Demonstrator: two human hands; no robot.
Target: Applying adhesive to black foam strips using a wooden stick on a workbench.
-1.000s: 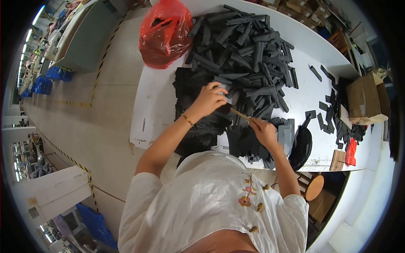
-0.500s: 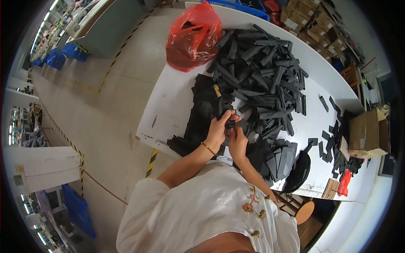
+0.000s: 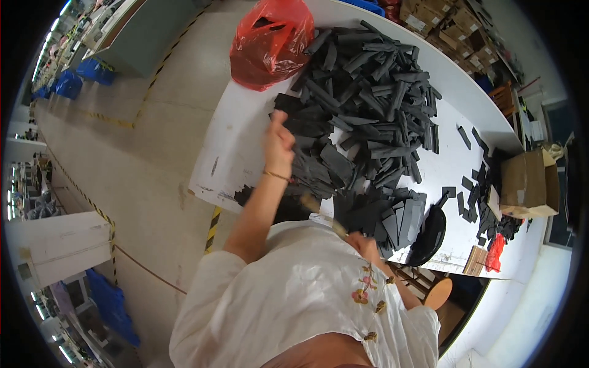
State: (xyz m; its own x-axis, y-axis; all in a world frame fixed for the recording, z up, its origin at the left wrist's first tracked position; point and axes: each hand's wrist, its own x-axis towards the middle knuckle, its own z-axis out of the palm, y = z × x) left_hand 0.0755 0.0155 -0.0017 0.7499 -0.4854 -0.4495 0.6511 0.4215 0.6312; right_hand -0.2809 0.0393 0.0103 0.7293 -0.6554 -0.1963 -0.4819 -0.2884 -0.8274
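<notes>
My left hand (image 3: 280, 146), blurred by motion, is raised over the left edge of a spread of flat black pieces (image 3: 313, 162). Its fingers look partly curled, but whether anything is in them is not clear. Close to my body, my right hand (image 3: 364, 246) is closed around one end of a slim, pale stick with a brownish tip (image 3: 331, 223); smearing hides its exact kind. The stick points up and left over the near table edge. Beyond the hands lies a large heap of rolled black strips (image 3: 380, 98).
A red plastic bag (image 3: 270, 46) stands at the far left of the white table (image 3: 215, 138). Stacked grey-black pieces (image 3: 405, 221) and a black pouch-like item (image 3: 429, 236) lie to my right. Farther right are loose black pieces (image 3: 469, 193), a cardboard box (image 3: 529, 184) and a stool (image 3: 438, 293).
My hands, together over a dark piece before, have parted. The left went up and left, the right came down toward my body. The tan thing on the black pieces no longer shows there.
</notes>
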